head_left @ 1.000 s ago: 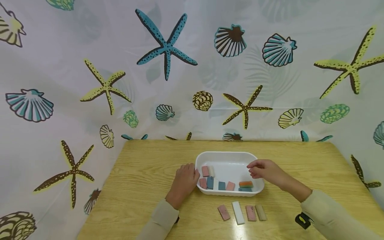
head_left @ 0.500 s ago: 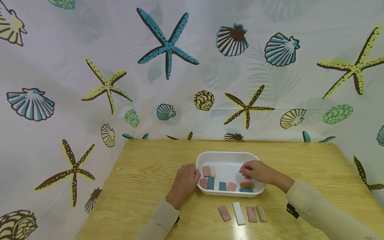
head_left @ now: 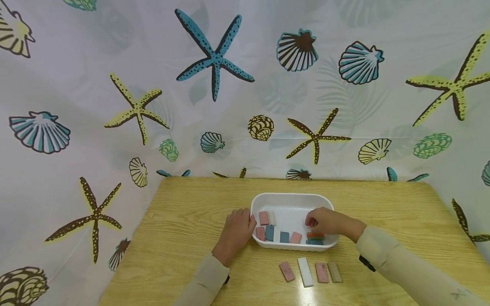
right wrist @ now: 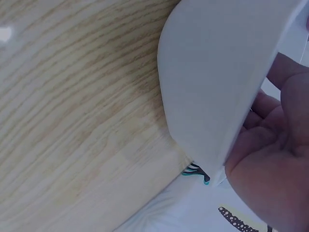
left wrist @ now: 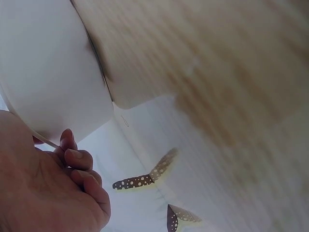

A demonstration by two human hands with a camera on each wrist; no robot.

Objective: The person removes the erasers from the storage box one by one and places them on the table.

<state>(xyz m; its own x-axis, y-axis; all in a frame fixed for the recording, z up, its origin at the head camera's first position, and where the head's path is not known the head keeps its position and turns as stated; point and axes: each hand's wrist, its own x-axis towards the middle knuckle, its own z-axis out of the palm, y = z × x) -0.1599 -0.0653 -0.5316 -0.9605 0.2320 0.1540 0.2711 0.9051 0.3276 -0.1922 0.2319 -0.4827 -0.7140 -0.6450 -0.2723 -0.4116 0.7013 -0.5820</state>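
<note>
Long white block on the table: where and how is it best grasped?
Probably pinch the white block across its long sides, from above, near the end toward the tray: it lies flat, with wider gaps there to the pink blocks either side.

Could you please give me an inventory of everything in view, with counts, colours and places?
Tray: 1, white, on the table
Pink blocks: 5, pink, three in the tray, two in front
Blue-grey blocks: 3, blue-grey, in the tray
White blocks: 2, white, one in the tray, one in front
Beige blocks: 2, beige, one in the tray, one in front
Orange block: 1, orange, tray's right end
Table: 1, yellowish wood-grain, beneath everything
Cloth: count unclear, white with starfish and shells, around the table
Sleeves: 2, beige, on the arms
Left hand: 1, bare, gripping the tray's left rim
Right hand: 1, bare, over the tray's right end
</note>
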